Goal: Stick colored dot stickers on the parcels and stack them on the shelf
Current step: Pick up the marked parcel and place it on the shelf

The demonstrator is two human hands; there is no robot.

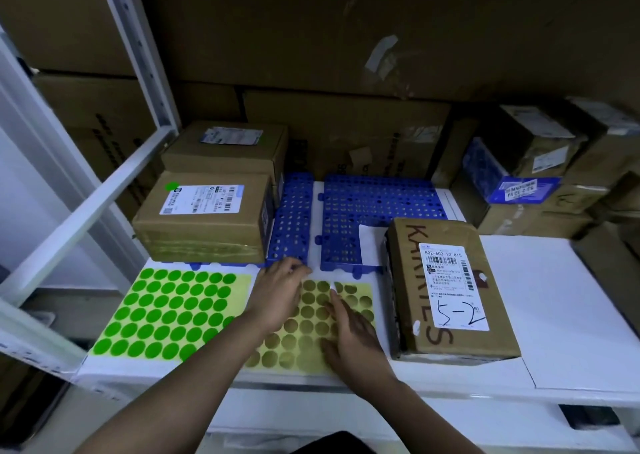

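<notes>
A sheet of olive-gold dot stickers [308, 318] lies on the white shelf [554, 315] at the front centre. My left hand [280, 294] rests on the sheet's upper left corner, and my right hand [349, 339] lies over its right half with the index finger stretched out onto a dot near the top edge. Left of it lies a sheet of green dots [169, 311]. A brown parcel marked KARRIES [450, 291] with a white label sits just right of my right hand. At the left stands a parcel [204, 218] with a green dot [171, 186] stuck on its top.
A second parcel [228, 149] stands behind the green-dotted one. Two blue perforated mats [374, 201] cover the shelf's middle. Large cartons line the back wall, and several small boxes [519, 176] pile at the right. A white shelf post and rail [104, 190] run along the left.
</notes>
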